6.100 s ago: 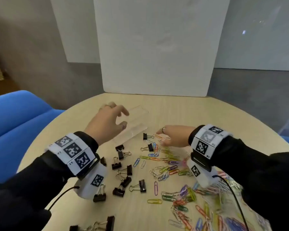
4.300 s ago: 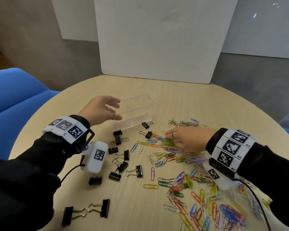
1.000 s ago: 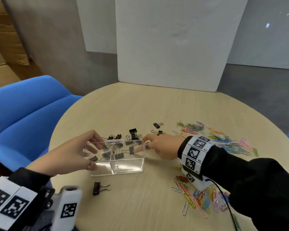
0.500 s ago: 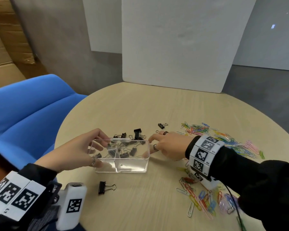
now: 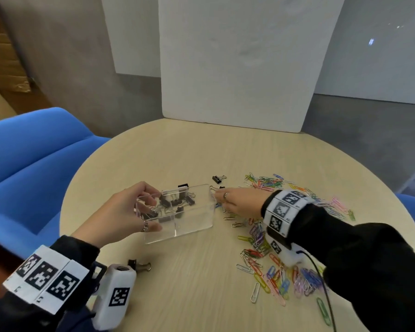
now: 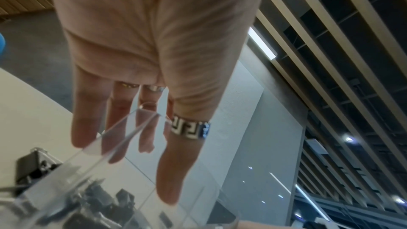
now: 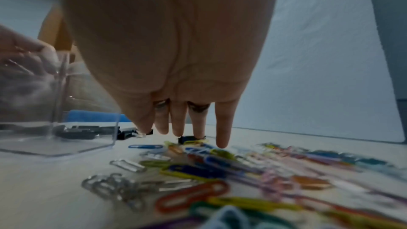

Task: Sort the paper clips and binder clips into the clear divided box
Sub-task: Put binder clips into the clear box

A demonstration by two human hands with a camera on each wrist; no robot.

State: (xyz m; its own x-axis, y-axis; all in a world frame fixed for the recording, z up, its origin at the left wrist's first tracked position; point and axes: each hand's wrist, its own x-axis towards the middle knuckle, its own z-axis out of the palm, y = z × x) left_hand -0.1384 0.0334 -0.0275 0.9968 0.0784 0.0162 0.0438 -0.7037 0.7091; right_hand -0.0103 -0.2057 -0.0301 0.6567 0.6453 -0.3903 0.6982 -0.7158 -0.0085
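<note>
The clear divided box [image 5: 189,226] stands on the round table, and several black binder clips [image 5: 175,203] lie in its far compartment. My left hand [image 5: 153,214] grips the box's left end, thumb on the near wall and fingers over the far rim; the left wrist view shows that hand [image 6: 132,163] at the box rim [image 6: 123,133]. My right hand [image 5: 216,195] is just past the box's right far corner. Its straight fingers [image 7: 222,138] point down at the table among coloured paper clips [image 7: 198,171], the thumb tip beside a black binder clip [image 7: 125,133].
One loose binder clip [image 5: 217,179] lies behind the right hand and another [image 5: 139,264] near my left wrist. Paper clips [image 5: 264,238] spread over the table's right side. A white board [image 5: 237,68] stands at the far edge and a blue chair [image 5: 34,164] on the left.
The left hand still holds the box, whose right end has swung a little away. The right hand's fingers have left the box's right wall and come down on the table beside it.
</note>
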